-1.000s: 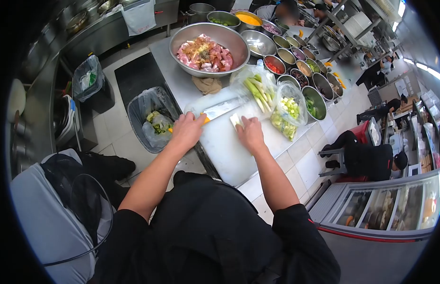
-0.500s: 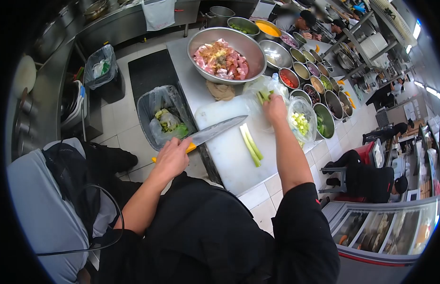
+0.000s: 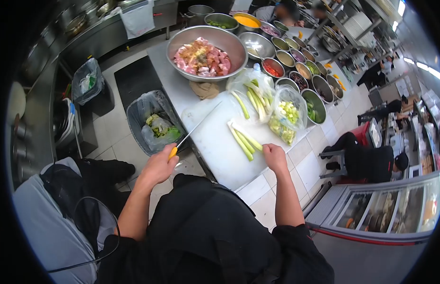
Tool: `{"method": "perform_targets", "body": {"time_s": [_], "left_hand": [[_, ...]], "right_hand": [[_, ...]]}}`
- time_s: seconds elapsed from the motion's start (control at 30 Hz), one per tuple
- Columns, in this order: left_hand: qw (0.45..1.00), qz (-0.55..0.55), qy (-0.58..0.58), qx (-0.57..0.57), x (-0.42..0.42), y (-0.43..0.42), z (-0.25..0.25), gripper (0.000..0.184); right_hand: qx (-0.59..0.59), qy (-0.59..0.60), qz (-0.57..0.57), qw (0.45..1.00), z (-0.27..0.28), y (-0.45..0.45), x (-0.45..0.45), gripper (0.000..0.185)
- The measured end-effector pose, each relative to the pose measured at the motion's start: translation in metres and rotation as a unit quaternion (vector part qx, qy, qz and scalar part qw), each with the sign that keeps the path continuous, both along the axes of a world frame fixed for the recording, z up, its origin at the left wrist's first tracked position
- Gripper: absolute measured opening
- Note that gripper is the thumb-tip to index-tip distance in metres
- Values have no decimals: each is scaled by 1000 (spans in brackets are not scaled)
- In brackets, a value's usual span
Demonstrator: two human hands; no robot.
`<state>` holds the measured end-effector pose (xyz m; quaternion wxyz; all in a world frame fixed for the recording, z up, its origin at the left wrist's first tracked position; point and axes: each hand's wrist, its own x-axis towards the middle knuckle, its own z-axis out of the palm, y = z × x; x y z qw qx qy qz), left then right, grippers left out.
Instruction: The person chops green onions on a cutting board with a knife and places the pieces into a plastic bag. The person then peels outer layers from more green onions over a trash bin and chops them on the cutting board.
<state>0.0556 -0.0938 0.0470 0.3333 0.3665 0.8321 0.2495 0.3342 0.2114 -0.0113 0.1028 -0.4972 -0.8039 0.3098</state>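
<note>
At 9 o'clock from the board's point(image 3: 208, 154) centre sits a bin point(image 3: 136, 127). At 8, your left hand point(image 3: 158, 166) has its grip closed round the knife point(image 3: 173, 152), tip toward 1 o'clock. Stalks point(image 3: 239, 142) lie mid-board, one alone near 12. A bag point(image 3: 260, 100) holds more at 1. At 4, your right hand point(image 3: 275, 158) pinches one stalk's end; cut pieces point(image 3: 287, 113) sit bagged at 2.

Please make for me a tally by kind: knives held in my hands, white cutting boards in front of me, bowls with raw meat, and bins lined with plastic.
Yellow-handled kitchen knife: 1
White cutting board: 1
Metal bowl with raw meat: 1
Plastic-lined bins: 2
Total: 5
</note>
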Motion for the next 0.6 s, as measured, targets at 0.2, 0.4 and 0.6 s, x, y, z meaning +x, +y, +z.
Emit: {"method": "perform_targets", "body": {"time_s": [0.2,0.4,0.6], "left_hand": [[999,-29,9,-27,3,8,8,48],[996,-22,84,24,9,2,-11,41],[993,-52,100,25,25,-6,-9,31]], "right_hand": [[191,74,88,975,4,-12,-33,24],[99,34,103,989,-16,1,-66,31],[119,21,128,984,-4,-25,-75,42]]}}
